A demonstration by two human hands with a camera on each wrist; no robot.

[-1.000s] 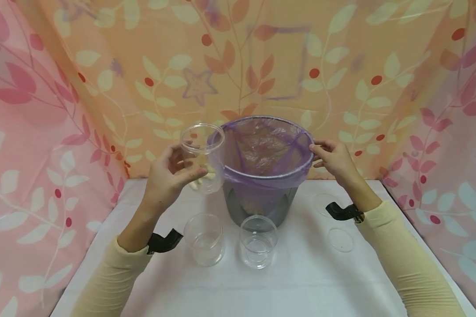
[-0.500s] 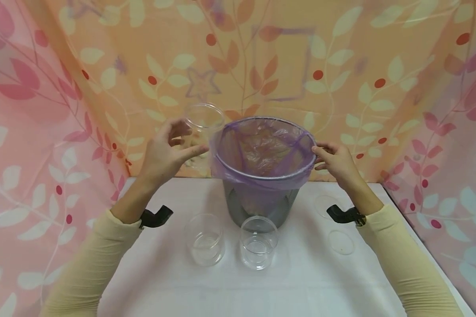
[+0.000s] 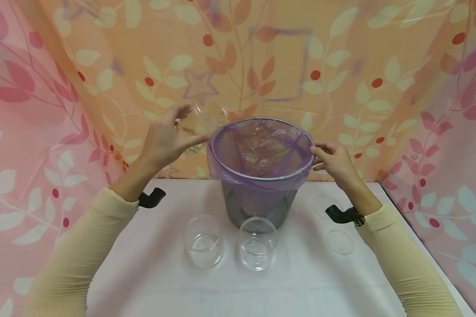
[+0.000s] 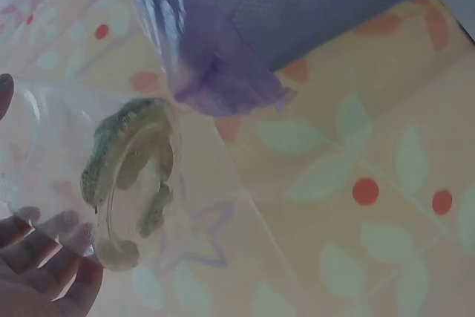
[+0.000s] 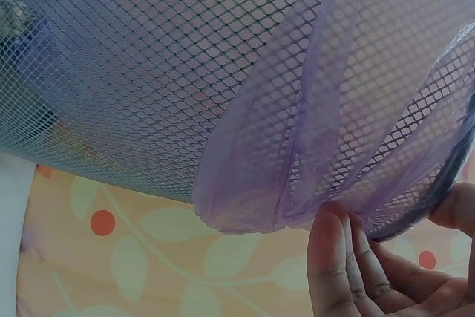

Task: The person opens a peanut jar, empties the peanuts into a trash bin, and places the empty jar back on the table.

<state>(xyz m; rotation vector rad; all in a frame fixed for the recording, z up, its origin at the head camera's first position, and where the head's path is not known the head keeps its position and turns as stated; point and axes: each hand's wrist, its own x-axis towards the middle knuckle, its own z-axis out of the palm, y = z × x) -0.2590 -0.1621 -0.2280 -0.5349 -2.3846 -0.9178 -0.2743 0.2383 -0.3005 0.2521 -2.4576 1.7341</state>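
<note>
Bin (image 3: 258,207) stands mid-table (image 3: 162,281) near the back edge. Two empty jars (image 3: 204,241) sit just before it; two lids (image 3: 340,242) lie toward the right edge.

Three cameras, one mesh bin (image 3: 260,176).
Head view looks forward and down over both hands; each wrist view sits close under the bin's bag-lined rim, angled upward.

Clear jar (image 3: 206,121) in left hand (image 3: 164,143) motion-blurred in head view, outline barely readable; pale contents (image 4: 130,176) in left wrist view soft (identity unclear); left hand cut off at frame corner; mesh bin (image 5: 185,72) overfills right wrist view, rim cropped; right hand (image 5: 386,265) partly cropped.
</note>
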